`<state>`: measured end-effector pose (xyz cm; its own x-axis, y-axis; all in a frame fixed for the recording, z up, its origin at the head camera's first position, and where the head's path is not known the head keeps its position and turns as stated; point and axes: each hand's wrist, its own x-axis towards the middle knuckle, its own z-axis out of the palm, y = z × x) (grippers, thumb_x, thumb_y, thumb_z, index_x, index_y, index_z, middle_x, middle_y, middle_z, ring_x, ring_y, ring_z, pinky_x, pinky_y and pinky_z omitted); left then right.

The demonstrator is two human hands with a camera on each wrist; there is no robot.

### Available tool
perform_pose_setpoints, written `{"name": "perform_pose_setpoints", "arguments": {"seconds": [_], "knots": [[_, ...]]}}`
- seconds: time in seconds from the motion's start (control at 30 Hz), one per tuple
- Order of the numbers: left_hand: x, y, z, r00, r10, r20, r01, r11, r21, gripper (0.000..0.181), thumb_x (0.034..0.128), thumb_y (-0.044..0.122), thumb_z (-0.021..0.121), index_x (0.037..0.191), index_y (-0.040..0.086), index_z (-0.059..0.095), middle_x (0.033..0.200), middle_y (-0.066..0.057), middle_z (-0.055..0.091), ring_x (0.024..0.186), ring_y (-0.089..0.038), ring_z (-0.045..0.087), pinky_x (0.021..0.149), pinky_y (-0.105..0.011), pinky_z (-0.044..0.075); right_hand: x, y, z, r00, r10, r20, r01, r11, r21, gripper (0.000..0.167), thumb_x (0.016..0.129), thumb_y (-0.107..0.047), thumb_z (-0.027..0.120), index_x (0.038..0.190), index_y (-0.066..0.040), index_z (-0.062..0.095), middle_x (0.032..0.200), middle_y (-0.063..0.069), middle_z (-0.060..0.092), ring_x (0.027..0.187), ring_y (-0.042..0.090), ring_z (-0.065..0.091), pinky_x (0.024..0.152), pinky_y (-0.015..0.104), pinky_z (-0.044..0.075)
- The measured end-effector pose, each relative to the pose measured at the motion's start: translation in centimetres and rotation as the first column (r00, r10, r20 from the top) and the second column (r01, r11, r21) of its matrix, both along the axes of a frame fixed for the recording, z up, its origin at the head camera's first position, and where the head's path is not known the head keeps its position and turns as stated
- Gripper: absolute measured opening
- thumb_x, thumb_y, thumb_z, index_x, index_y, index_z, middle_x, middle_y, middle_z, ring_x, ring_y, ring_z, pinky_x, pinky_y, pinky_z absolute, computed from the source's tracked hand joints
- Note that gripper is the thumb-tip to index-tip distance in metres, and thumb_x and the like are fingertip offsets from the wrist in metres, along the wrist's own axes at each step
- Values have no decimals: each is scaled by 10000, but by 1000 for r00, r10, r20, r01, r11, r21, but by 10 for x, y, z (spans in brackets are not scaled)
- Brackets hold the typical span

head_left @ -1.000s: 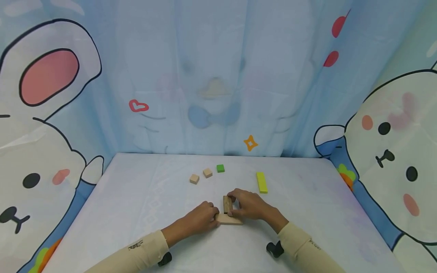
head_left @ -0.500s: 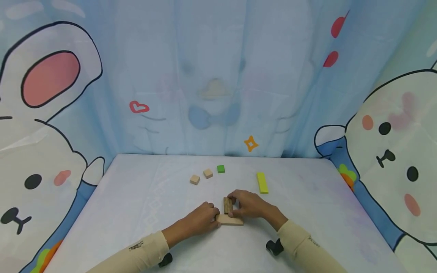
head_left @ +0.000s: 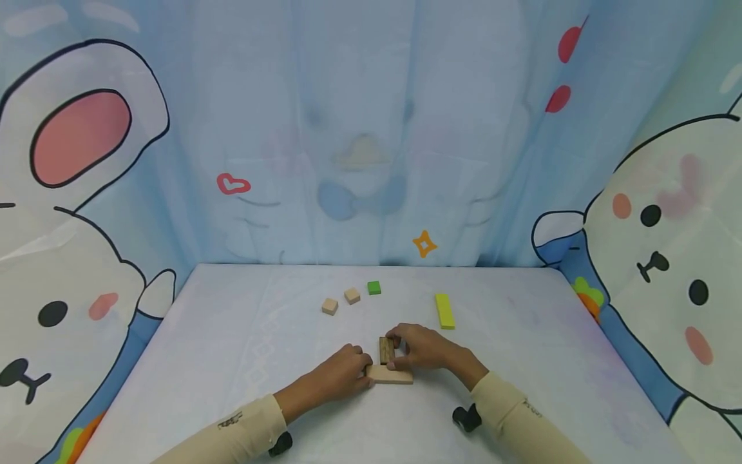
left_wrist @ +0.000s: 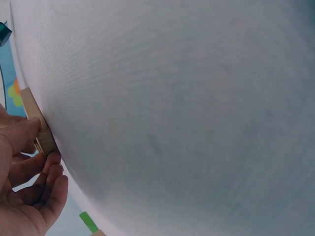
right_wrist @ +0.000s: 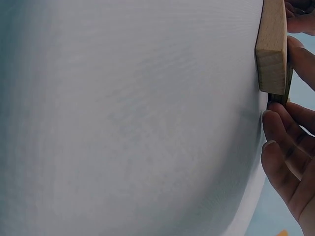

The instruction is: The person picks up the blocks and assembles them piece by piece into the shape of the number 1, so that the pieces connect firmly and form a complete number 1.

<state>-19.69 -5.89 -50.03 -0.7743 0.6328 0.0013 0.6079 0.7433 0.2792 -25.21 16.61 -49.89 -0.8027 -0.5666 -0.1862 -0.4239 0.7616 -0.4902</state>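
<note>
A light wooden plank block [head_left: 390, 375] lies flat on the table near its front middle. My left hand [head_left: 345, 371] pinches its left end between thumb and fingers, as the left wrist view also shows. Behind the plank, end towards it, is a darker brown wooden block [head_left: 386, 350]. My right hand [head_left: 426, 348] holds this brown block, fingers at its far end and thumb at the near end by the plank. In the right wrist view the plank [right_wrist: 271, 49] partly hides the brown block, so whether the two touch cannot be told.
Two small wooden cubes, one [head_left: 330, 306] left of the other [head_left: 351, 296], sit farther back, with a green block [head_left: 374, 287] beside them. A yellow block [head_left: 445, 311] lies behind my right hand. The white table [head_left: 261, 335] ends at a patterned curtain [head_left: 255, 129].
Both hands keep their hold on the two blocks, with no visible movement of the blocks on the table. The head view shifts only slightly.
</note>
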Motion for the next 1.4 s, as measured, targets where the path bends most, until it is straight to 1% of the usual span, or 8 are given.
{"name": "perform_pose_setpoints", "arguments": {"seconds": [0.23,0.4,0.53,0.77,0.97,1.17,1.27,1.4], "knots": [[-1,0,-1,1000,-4,-6,4,1000,2,278,904,292,761,1079,78,735,842,53,620,730,-39,425,631,-178,378,-1,0,1,1000,16,2,-16,1000,3,600,838,-403,811,1299,-72,617,981,-85,580,818,93,510,706,275,432],[-1,0,-1,1000,-10,4,10,1000,1,292,908,294,757,1099,74,733,849,52,622,729,-37,428,630,-175,383,2,1,3,1000,-1,8,0,1000,16,629,834,-417,811,1324,-79,608,986,-92,579,804,89,511,693,261,432],[-2,0,-2,1000,-11,5,11,1000,0,291,908,295,757,1099,78,734,861,49,633,733,-36,436,636,-176,390,4,2,4,1000,-11,-3,11,1000,22,639,834,-412,811,1349,-98,601,996,-90,593,807,92,516,695,263,443],[-1,2,-1,1000,-4,6,4,1000,-11,279,906,300,759,1090,92,736,873,52,647,739,-28,447,646,-169,413,7,13,6,997,-46,-61,49,998,46,617,829,-417,813,1338,-130,617,997,-81,619,776,90,513,687,264,456],[-1,2,-1,1000,11,14,-11,1000,-15,267,899,299,765,1073,98,741,864,57,646,735,-28,445,643,-172,415,5,22,5,994,-80,-80,83,996,39,625,811,-420,828,1329,-140,618,997,-61,635,752,92,517,685,274,467],[-1,2,-3,1000,9,10,-9,1000,-7,275,900,301,765,1080,94,740,863,58,648,734,-27,443,637,-169,410,7,30,3,985,-113,-134,121,991,59,654,802,-416,836,1357,-168,596,1003,-67,626,733,79,497,666,258,454],[-1,1,-3,1000,12,10,-12,1000,-5,283,900,300,764,1088,89,739,862,57,648,733,-25,442,635,-166,412,9,34,5,980,-125,-153,135,989,58,645,808,-403,833,1361,-169,596,1001,-61,631,737,82,496,663,267,452],[-1,1,-2,1000,14,9,-14,1000,4,278,897,292,768,1081,85,740,860,53,647,732,-30,440,629,-170,407,8,40,5,974,-141,-178,156,985,72,612,822,-393,822,1349,-173,604,983,-63,639,772,81,508,691,288,461]]}}
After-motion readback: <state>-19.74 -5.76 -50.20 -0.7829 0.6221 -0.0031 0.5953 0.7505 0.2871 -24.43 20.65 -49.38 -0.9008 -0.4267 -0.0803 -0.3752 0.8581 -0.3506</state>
